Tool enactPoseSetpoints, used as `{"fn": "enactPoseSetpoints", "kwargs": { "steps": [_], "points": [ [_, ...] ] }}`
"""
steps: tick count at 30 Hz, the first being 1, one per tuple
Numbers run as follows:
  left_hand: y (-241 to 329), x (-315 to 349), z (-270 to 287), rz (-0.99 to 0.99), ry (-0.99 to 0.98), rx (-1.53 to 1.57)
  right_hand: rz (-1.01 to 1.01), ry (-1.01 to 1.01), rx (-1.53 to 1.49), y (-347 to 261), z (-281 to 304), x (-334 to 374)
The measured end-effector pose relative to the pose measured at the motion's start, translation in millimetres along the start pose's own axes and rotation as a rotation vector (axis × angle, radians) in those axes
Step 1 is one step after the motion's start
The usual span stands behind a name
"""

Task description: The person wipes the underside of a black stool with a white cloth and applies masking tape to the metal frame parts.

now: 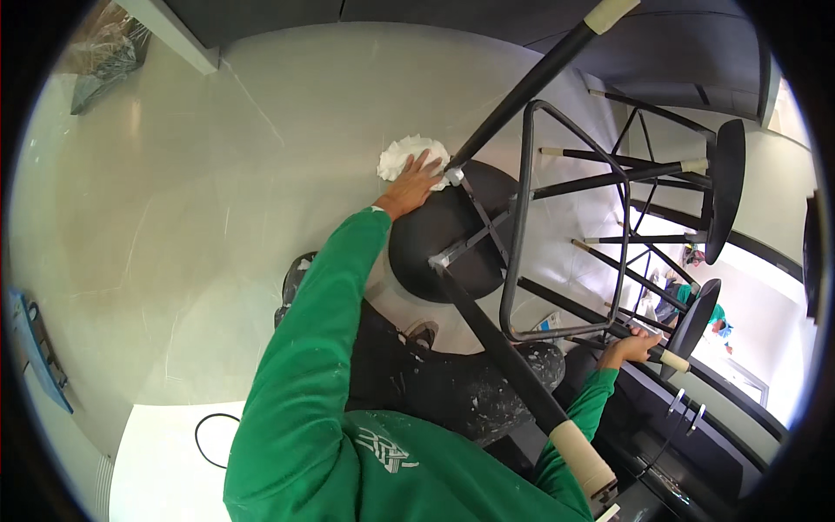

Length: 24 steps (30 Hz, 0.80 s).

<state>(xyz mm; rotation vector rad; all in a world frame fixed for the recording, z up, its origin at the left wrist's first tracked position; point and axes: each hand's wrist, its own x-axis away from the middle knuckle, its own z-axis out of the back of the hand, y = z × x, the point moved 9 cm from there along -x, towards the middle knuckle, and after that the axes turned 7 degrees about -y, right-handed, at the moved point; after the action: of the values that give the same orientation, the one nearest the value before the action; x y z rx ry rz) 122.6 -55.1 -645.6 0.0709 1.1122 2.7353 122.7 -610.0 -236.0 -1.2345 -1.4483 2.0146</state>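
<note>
Upside-down stool [417, 252] near the floor [200, 217]'s right edge; probably stiff, heavyish, best held by its legs [509, 357]. Left hand [411, 187]: fingers spread on white cloth [413, 152]. Right hand [631, 348]: by a leg, can't tell if gripping.

- Stool [430, 226]: upside down, legs up and splayed, over pale grey floor [217, 174].
- Seat [416, 248]: round, matte black, underside showing; grey metal brackets [481, 209] cross it.
- Legs [522, 95]: black, ends wrapped in a beige covering [578, 448].
- Footrest frame [524, 217]: dark tube, closed loop, rounded corners, well above the seat.
- Cloth [396, 157]: white, crumpled, at the seat's edge, beside one leg's base.
</note>
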Motion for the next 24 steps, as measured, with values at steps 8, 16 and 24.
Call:
{"fn": "enactPoseSetpoints", "kwargs": {
  "steps": [8,16,24],
  "points": [
    [78.5,154.3,-51.6,-0.577,-0.410,-0.052,0.041,0.065,-0.026,-1.6,4.7,1.7],
    [19.3,129.4,33.2,0.382,0.174,0.684,0.026,-0.038,-0.078,-16.3,9.0,6.2],
    [77.4,112.7,-54.9,-0.074,-0.135,0.113,0.006,-0.068,-0.099,-4.8,-13.3,2.1]
  ]
}}
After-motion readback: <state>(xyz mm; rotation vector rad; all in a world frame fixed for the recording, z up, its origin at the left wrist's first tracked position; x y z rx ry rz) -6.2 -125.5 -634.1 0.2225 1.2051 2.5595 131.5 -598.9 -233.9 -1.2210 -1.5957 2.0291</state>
